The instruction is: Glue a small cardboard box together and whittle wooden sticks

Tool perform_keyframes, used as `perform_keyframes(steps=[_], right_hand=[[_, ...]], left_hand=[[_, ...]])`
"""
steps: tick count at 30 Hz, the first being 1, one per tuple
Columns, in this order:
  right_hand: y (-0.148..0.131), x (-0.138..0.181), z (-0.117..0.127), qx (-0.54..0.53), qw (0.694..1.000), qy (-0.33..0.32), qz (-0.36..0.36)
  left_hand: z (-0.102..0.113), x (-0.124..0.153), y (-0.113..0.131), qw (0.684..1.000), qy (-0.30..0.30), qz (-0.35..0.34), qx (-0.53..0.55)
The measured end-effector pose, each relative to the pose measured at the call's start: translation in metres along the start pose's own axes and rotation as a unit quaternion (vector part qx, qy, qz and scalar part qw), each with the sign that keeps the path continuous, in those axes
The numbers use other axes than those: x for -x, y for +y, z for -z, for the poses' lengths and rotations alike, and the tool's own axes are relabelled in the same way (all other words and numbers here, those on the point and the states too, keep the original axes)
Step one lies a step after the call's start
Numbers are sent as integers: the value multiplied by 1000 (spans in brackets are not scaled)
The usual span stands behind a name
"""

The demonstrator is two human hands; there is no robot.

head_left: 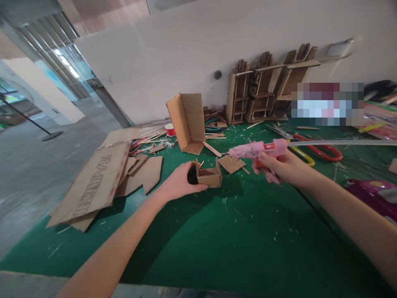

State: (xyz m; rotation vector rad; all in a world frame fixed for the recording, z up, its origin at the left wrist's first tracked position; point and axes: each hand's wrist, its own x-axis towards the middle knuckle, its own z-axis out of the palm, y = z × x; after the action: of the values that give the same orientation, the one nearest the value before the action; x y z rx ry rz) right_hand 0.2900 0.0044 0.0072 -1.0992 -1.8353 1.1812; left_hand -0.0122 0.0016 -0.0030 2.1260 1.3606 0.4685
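My left hand (181,181) is wrapped round a small cardboard piece (210,179) with raised ends, low over the green table. A dark round opening shows at its near side, partly covered by my fingers. In my right hand (277,165) is a pink hot glue gun (248,150), its nozzle pointing left, just right of the cardboard piece and apart from it. A long translucent glue stick (338,142) runs out of the gun's back. Behind my left hand stands a tall open cardboard box shape (190,122). A flat cardboard scrap (232,164) lies under the nozzle.
Flat cardboard sheets (89,182) are stacked at the left on the green table (198,244). Brown cardboard structures (238,97) lean against the wall. Red-handled scissors (325,151), a red thread spool (170,130) and thin sticks lie towards the back. A purple object (374,194) sits at right.
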Motion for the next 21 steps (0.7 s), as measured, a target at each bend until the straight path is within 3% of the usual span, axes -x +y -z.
perform_keyframes(steps=[8,21], right_hand=[[-4,1,-5,64,997,-3,-52],[-1,-1,-4,78,996,4,-53]], left_hand=[[3,1,0,1000,3,7,-13],[5,2,1,1000,4,-13,-12]])
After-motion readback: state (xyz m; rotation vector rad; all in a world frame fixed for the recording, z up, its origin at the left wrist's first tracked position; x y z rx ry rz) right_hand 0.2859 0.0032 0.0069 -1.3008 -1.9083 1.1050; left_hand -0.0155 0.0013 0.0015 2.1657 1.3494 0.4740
